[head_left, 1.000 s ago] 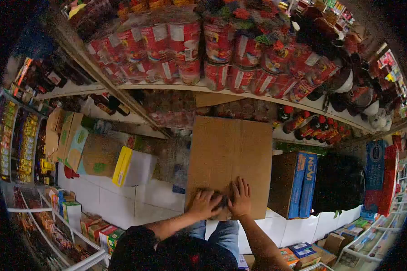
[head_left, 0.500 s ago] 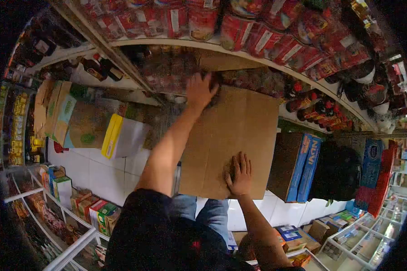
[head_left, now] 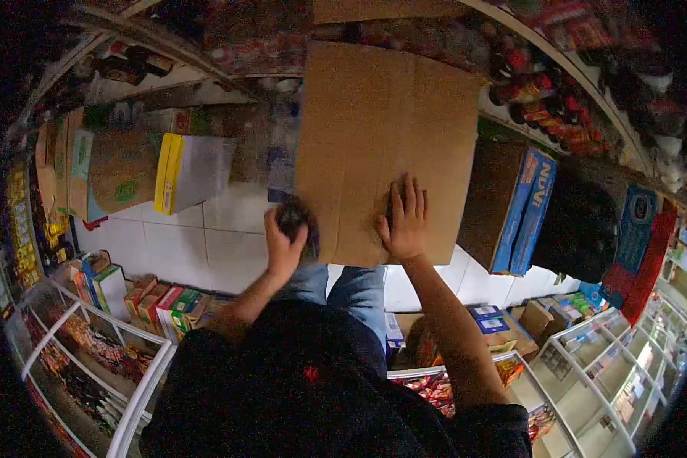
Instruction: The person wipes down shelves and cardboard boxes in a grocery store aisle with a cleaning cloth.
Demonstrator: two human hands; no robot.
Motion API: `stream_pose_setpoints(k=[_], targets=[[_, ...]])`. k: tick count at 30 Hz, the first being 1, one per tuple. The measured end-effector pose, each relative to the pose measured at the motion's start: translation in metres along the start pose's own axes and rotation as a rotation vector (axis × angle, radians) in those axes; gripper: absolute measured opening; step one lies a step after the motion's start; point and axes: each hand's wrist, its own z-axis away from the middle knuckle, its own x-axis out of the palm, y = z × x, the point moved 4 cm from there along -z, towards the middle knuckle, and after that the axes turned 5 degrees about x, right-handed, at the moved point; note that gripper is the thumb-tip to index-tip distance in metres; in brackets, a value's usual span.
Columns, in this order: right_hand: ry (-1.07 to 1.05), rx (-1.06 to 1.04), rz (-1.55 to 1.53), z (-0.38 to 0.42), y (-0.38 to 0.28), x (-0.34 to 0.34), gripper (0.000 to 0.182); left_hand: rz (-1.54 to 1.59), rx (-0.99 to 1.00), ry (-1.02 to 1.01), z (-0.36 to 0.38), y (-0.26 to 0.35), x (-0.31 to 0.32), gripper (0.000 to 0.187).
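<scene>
A large brown cardboard box (head_left: pixel 374 137) stands in front of me, its flat top facing up. My right hand (head_left: pixel 408 225) lies flat on it near its front edge, fingers stretched out. Beside the box's left front edge, my left hand (head_left: pixel 281 248) curls around a small dark rounded object (head_left: pixel 292 217). Blur and shade hide its exact kind.
Shelves with red packets and bottles (head_left: pixel 538 99) rise behind the box. To its right stand blue NUVI boxes (head_left: pixel 525 214); to its left, a yellow-and-white box (head_left: pixel 191 172) and more cartons (head_left: pixel 122 172). Glass display cases (head_left: pixel 99 359) line the near side, above white floor tiles (head_left: pixel 233 237).
My left hand has come back from the box's far edge to its left front side. My right hand stays flat on the box, and the view has tilted.
</scene>
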Motion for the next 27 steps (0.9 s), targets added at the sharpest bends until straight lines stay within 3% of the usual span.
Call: stream_pose_setpoints(k=[2, 3, 5, 6, 8, 9, 11, 12, 13, 15, 17, 19, 22, 24, 26, 27], targets=[[-0.041, 0.022, 0.018, -0.001, -0.002, -0.003, 0.057, 0.436, -0.19, 0.074, 0.036, -0.019, 0.0, 0.054], [-0.048, -0.001, 0.007, -0.001, -0.004, -0.002, 0.057, 0.427, -0.195, 0.098, 0.037, -0.019, -0.002, 0.054], [-0.065, 0.012, 0.051, -0.001, -0.004, -0.002, 0.058, 0.833, -0.649, 0.111, 0.043, -0.035, 0.003, 0.043], [-0.002, -0.027, 0.006, 0.001, 0.002, 0.005, 0.058, 0.837, -0.627, 0.137, 0.04, -0.069, 0.016, 0.043], [0.001, -0.041, 0.011, -0.002, -0.001, 0.002, 0.058, 0.632, -0.573, -0.003, 0.043, -0.163, 0.053, 0.041], [-0.013, -0.028, 0.03, -0.001, -0.003, 0.001, 0.058, 0.817, -0.772, -0.067, 0.025, -0.144, 0.056, 0.047], [-0.024, -0.04, 0.02, 0.001, -0.003, 0.001, 0.058, 0.744, -0.848, -0.123, 0.031, -0.262, 0.097, 0.052], [-0.034, -0.031, 0.018, 0.0, -0.002, 0.001, 0.057, 0.755, -0.849, -0.1, 0.007, -0.185, 0.094, 0.052], [-0.046, -0.053, 0.019, -0.002, -0.003, 0.001, 0.057, 0.99, -0.903, -0.035, -0.033, -0.111, 0.06, 0.065], [-0.073, -0.014, 0.046, -0.003, -0.005, 0.0, 0.055, 0.847, -0.744, -0.035, -0.083, -0.081, 0.058, 0.071], [-0.027, -0.058, 0.025, -0.001, -0.001, 0.006, 0.055, 0.697, -0.465, -0.072, -0.129, -0.025, 0.039, 0.08], [0.022, -0.094, 0.004, -0.001, -0.002, 0.007, 0.055, 0.621, -0.434, -0.07, -0.155, 0.006, 0.029, 0.079], [0.023, -0.13, -0.003, -0.002, -0.005, 0.005, 0.054, 0.56, -0.362, -0.044, -0.158, -0.011, 0.037, 0.077], [0.023, -0.129, 0.045, 0.0, -0.003, 0.007, 0.053, 0.583, -0.321, -0.005, -0.137, -0.061, 0.059, 0.075], [0.009, -0.125, 0.07, -0.001, -0.003, 0.007, 0.053, 0.454, -0.364, -0.042, -0.088, -0.138, 0.088, 0.069], [-0.002, -0.11, 0.089, -0.001, -0.003, 0.007, 0.053, 0.631, -0.56, -0.02, -0.055, -0.159, 0.098, 0.066]])
